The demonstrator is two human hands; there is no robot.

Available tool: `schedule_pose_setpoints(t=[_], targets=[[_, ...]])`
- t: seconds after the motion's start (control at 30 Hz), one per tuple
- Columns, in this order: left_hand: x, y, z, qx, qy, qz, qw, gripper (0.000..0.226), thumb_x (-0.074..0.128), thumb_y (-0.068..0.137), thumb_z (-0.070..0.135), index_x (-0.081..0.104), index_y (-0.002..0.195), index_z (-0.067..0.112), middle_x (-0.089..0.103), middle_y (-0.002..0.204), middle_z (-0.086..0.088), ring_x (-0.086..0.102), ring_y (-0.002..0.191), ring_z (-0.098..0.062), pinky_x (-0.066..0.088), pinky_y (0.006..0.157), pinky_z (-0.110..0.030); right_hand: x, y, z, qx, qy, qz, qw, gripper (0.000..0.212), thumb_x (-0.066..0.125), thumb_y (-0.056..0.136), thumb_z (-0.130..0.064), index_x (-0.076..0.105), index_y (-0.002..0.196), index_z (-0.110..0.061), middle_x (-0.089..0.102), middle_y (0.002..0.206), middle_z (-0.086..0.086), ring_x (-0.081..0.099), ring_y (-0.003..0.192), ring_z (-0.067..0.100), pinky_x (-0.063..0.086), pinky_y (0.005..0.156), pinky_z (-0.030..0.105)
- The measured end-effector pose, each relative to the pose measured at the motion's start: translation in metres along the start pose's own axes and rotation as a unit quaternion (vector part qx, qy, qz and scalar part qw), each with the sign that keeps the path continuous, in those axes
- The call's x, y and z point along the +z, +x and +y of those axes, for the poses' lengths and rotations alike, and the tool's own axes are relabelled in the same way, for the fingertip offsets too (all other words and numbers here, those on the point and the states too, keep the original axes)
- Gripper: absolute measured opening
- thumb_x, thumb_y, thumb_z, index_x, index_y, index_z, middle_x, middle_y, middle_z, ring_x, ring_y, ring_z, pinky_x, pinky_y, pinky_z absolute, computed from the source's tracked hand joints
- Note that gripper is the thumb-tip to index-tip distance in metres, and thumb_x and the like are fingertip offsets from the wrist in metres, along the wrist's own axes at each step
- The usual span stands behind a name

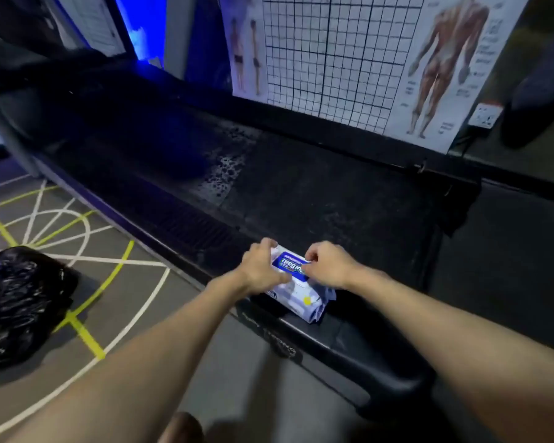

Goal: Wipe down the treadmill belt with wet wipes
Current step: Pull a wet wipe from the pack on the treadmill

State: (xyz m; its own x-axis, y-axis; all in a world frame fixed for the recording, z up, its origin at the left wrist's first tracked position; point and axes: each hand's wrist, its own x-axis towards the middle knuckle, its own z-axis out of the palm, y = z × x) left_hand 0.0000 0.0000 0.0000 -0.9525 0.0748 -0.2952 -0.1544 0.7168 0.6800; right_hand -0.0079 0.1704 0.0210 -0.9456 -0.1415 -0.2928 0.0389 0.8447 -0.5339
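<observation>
The left hand (263, 266) grips the wet wipes pack (301, 295) at the near edge of the treadmill belt (301, 193). The right hand (328, 266) pinches its blue flap (290, 266). Peeling slowly with the pack pinned flat should work best.

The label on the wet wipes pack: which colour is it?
Blue label, pale lettering, on a white wet wipes pack; seen in the head view.

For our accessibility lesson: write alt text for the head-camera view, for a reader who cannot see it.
A person's left hand holds a pack of wet wipes on a black treadmill's near edge while the right hand pinches its blue label. The belt stretches beyond. A black bin bag lies on the floor to the left.
</observation>
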Motion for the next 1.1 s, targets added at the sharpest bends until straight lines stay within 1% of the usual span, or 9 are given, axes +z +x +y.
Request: schedule_pose_setpoints(t=[0.17, 0.43, 0.7, 0.77, 0.83, 0.9, 0.97, 1.03, 1.1], targets=[[0.032, -0.002, -0.022, 0.047, 0.131, 0.068, 0.988, 0.106, 0.079, 0.06, 0.06, 0.024, 0.145, 0.026, 0.034, 0.134, 0.004, 0.03, 0.128, -0.019, 0.027, 0.101, -0.033, 0.032, 0.009, 0.009, 0.019, -0.059, 0.031, 0.998, 0.034, 0.063, 0.083, -0.045, 0.063, 0.11, -0.024, 0.05, 0.115, 0.002, 0.049, 0.112, 0.025, 0.042, 0.096, 0.039], [0.033, 0.0, -0.033, 0.065, 0.082, 0.097, 0.99, 0.119, 0.079, 0.05, 0.065, 0.018, 0.146, 0.028, 0.041, 0.132, 0.008, 0.036, 0.126, -0.018, 0.029, 0.102, -0.035, 0.038, 0.013, -0.014, 0.138, -0.005, 0.045, 0.989, 0.047, 0.071, 0.072, -0.026, 0.051, 0.114, -0.023, 0.044, 0.121, 0.003, 0.039, 0.116, 0.023, 0.038, 0.098, 0.036], [0.027, -0.003, -0.029, 0.088, 0.113, 0.104, 0.984, 0.131, 0.083, 0.055, 0.059, 0.001, 0.153, 0.031, 0.052, 0.123, -0.001, 0.05, 0.114, -0.023, 0.036, 0.1, -0.037, 0.035, 0.011, -0.024, 0.11, -0.056, 0.049, 0.991, 0.054, 0.076, 0.07, -0.025, 0.044, 0.114, -0.023, 0.046, 0.117, 0.002, 0.043, 0.115, 0.023, 0.034, 0.091, 0.039], [0.025, -0.003, -0.028, 0.097, 0.122, 0.107, 0.982, 0.125, 0.083, 0.058, 0.053, 0.001, 0.151, 0.036, 0.055, 0.113, 0.0, 0.053, 0.107, -0.023, 0.04, 0.096, -0.04, 0.039, 0.001, -0.032, 0.014, -0.141, 0.073, 0.987, 0.041, 0.07, 0.075, -0.024, 0.045, 0.107, -0.026, 0.045, 0.112, 0.0, 0.043, 0.111, 0.023, 0.031, 0.087, 0.039], [0.022, -0.004, -0.029, 0.122, 0.118, 0.114, 0.979, 0.092, 0.079, 0.064, 0.041, 0.024, 0.138, 0.039, 0.059, 0.1, 0.004, 0.058, 0.097, -0.023, 0.045, 0.087, -0.042, 0.04, -0.011, -0.031, -0.077, -0.158, 0.061, 0.982, 0.016, 0.059, 0.087, -0.038, 0.054, 0.1, -0.03, 0.051, 0.102, -0.005, 0.048, 0.103, 0.021, 0.031, 0.088, 0.04], [0.017, -0.006, -0.032, 0.132, 0.084, 0.101, 0.982, 0.051, 0.077, 0.065, 0.039, 0.046, 0.105, 0.032, 0.064, 0.084, 0.007, 0.061, 0.082, -0.021, 0.048, 0.076, -0.04, 0.028, -0.019, -0.028, -0.059, -0.005, 0.001, 0.998, 0.035, 0.048, 0.095, -0.051, 0.063, 0.08, -0.023, 0.059, 0.071, -0.009, 0.057, 0.075, 0.015, 0.039, 0.081, 0.035], [0.01, -0.008, -0.038, 0.123, 0.051, 0.075, 0.988, 0.035, 0.078, 0.065, 0.042, 0.055, 0.087, 0.025, 0.066, 0.075, 0.006, 0.063, 0.076, -0.02, 0.05, 0.071, -0.037, 0.017, -0.011, -0.013, -0.011, 0.143, 0.037, 0.989, 0.048, 0.048, 0.099, -0.045, 0.068, 0.069, -0.013, 0.056, 0.052, -0.005, 0.055, 0.053, 0.016, 0.046, 0.061, 0.027], [0.005, -0.01, -0.04, 0.132, 0.085, 0.055, 0.986, 0.027, 0.076, 0.069, 0.037, 0.063, 0.089, 0.026, 0.067, 0.085, 0.006, 0.064, 0.084, -0.022, 0.045, 0.069, -0.029, 0.013, 0.003, 0.006, -0.012, 0.094, 0.111, 0.989, 0.032, 0.055, 0.095, -0.026, 0.072, 0.072, -0.012, 0.064, 0.061, 0.0, 0.059, 0.062, 0.016, 0.051, 0.064, 0.026], [0.0, -0.011, -0.039, 0.155, 0.137, 0.046, 0.977, 0.03, 0.074, 0.071, 0.034, 0.063, 0.098, 0.028, 0.066, 0.101, 0.003, 0.061, 0.092, -0.024, 0.041, 0.071, -0.028, 0.019, 0.013, 0.015, -0.054, 0.016, 0.078, 0.995, 0.015, 0.06, 0.086, -0.014, 0.072, 0.081, -0.02, 0.063, 0.076, -0.007, 0.059, 0.077, 0.012, 0.051, 0.079, 0.03]])
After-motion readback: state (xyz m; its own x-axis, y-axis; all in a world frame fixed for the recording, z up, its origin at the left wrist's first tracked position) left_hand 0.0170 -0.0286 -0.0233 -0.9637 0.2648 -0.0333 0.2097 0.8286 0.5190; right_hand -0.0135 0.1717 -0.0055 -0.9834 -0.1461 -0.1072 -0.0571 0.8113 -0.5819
